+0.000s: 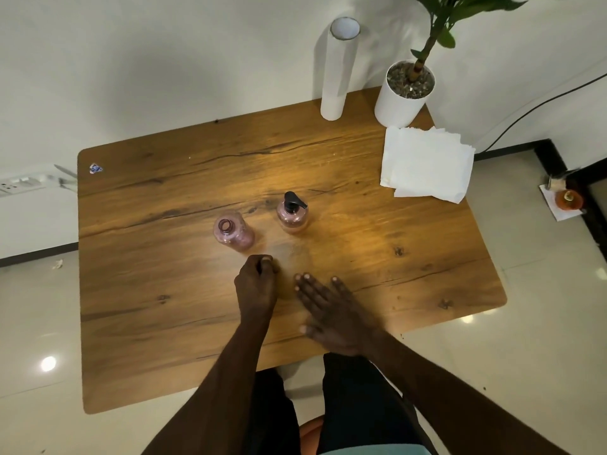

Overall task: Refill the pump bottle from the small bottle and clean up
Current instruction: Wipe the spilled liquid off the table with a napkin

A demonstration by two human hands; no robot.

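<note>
Small bottle (pixel 232 232) uncapped, left of centre on table (pixel 138 290). Your left hand (pixel 258 284) near it, fingers curled; anything pinched hidden. Pump bottle (pixel 292 215) just right, pump on. Your right hand (pixel 323 310) flat, fingers straight. Napkins (pixel 427 165) far right.

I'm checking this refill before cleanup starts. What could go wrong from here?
The small bottle stands uncapped near the left hand; a careless reach could tip it and spill. That hand is curled, maybe around the cap; I cannot tell. The paper napkins lie at the table's far corner, a stretch past the pump bottle.
</note>
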